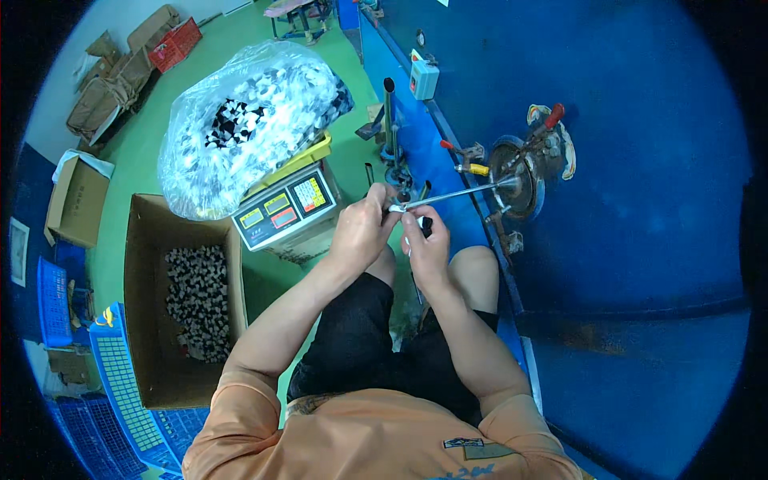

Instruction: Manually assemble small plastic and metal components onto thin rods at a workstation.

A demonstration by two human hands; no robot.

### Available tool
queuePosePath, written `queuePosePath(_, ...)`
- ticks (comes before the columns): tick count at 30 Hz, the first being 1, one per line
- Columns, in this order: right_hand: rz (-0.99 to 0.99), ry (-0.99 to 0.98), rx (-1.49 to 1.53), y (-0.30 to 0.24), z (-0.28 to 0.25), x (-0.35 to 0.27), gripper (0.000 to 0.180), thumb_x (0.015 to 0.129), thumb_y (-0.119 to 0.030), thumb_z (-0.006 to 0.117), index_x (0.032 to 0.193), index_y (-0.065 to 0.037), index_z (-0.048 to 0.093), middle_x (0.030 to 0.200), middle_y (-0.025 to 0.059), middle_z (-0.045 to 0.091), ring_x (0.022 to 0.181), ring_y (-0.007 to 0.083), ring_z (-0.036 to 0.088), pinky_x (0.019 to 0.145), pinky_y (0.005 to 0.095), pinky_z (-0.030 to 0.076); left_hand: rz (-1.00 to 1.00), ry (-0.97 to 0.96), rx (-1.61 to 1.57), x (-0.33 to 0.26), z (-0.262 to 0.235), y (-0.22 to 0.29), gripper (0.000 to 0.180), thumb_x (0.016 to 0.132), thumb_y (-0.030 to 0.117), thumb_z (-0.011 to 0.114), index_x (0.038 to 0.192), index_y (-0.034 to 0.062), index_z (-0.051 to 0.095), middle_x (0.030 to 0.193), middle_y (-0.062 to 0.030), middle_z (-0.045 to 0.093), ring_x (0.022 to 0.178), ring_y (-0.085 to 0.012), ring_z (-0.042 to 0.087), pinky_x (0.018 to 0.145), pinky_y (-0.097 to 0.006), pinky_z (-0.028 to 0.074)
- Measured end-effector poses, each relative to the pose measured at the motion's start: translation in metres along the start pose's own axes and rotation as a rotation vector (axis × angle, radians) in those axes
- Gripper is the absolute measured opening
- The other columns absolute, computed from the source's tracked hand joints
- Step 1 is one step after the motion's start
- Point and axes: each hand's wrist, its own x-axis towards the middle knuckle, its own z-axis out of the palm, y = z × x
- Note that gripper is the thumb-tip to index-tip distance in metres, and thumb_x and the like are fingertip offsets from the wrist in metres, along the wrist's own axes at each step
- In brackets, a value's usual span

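Head view: left hand (362, 230) pinches a small white piece (395, 209) at the near tip of a metal rod (458, 193); right hand (428, 250) curls round a black-and-white piece (426, 227). A loose pinch could drop the white piece; crowded fingers, the other. Rod slim, straight, shiny; plastic bag (182, 172) crinkled, translucent; carton (146, 296) boxy brown cardboard.
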Motion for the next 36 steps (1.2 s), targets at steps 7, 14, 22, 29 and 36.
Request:
queuePosePath(7,-0.084,0.015,-0.044,-0.001,0.01,0.006,0.01,0.093,-0.013,0.061,0.098,-0.004,0.058,0.075,0.0016,0.054,0.057,0.0068,0.044,0.049,0.0203,0.034,0.043,-0.065,0.037,0.006,-0.008,0.007,0.028,0.082,0.005,0.067,0.106,0.0028,0.054,0.078,-0.0103,0.065,0.061,-0.0245,0.063,0.056,-0.036,0.048)
queuePosePath(14,0.053,0.1,0.141,-0.011,0.008,0.006,0.014,0.093,-0.015,0.062,0.099,-0.003,0.06,0.079,0.0025,0.057,0.061,0.0064,0.046,0.052,0.019,0.036,-0.004,-0.067,-0.226,0.0,-0.004,0.005,0.025,0.084,0.0,0.064,0.107,0.0009,0.055,0.084,-0.0093,0.066,0.066,-0.0172,0.063,0.061,-0.03,0.05)
queuePosePath(22,0.035,0.101,0.136,-0.016,0.009,0.012,0.019,0.094,-0.019,0.061,0.098,0.0,0.061,0.073,0.0025,0.057,0.06,0.009,0.05,0.051,0.0204,0.04,-0.3,-0.012,-1.041,-0.009,0.02,-0.007,0.015,0.091,0.0,0.058,0.106,-0.0028,0.056,0.083,-0.0092,0.064,0.07,-0.0138,0.061,0.067,-0.025,0.053)
queuePosePath(29,0.043,0.092,0.155,-0.016,0.009,0.011,0.021,0.095,-0.021,0.061,0.099,-0.001,0.06,0.071,0.0016,0.055,0.06,0.0091,0.049,0.05,0.0209,0.04,-0.352,0.1,-1.209,-0.014,0.03,0.006,0.012,0.093,0.001,0.055,0.105,-0.0028,0.056,0.082,-0.0092,0.063,0.068,-0.0134,0.06,0.067,-0.025,0.053)
queuePosePath(36,0.042,0.029,0.127,-0.014,0.007,0.008,0.019,0.095,-0.021,0.06,0.098,-0.002,0.059,0.074,0.0019,0.056,0.06,0.0085,0.049,0.051,0.0194,0.038,-0.327,0.136,-0.993,-0.016,0.02,0.002,0.013,0.092,0.0,0.055,0.104,-0.0046,0.056,0.081,-0.0108,0.064,0.066,-0.0142,0.06,0.062,-0.024,0.052)
